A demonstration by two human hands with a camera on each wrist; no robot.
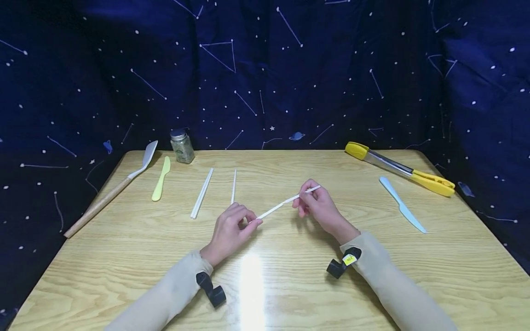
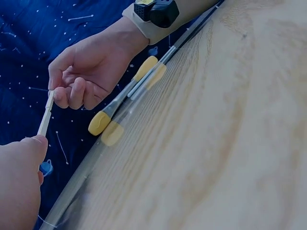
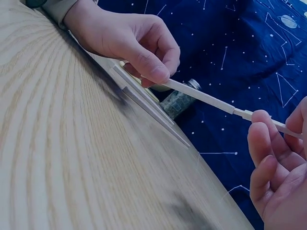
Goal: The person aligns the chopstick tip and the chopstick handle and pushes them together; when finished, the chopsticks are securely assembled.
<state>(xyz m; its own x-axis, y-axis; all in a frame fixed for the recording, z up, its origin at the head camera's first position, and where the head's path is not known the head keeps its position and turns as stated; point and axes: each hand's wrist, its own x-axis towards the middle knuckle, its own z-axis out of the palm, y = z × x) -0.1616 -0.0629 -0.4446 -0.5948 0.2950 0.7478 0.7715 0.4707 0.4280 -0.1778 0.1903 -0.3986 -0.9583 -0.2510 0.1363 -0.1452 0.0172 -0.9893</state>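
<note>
My left hand pinches one end of a thin white chopstick between thumb and fingertips. Toward its other end, my right hand holds the same stick, its tip poking out past the fingers. Between the hands the stick shows a joint, with a narrower, stepped part in the right wrist view, and it bends slightly there in the head view. Both hands hold it above the table. Just beyond the left hand lies a single white chopstick, partly hidden by that hand. Two more white sticks lie side by side to its left.
On the left of the wooden table lie a spatula with a wooden handle and a yellow knife. A jar stands at the back edge. Yellow tongs and a light blue knife lie at right.
</note>
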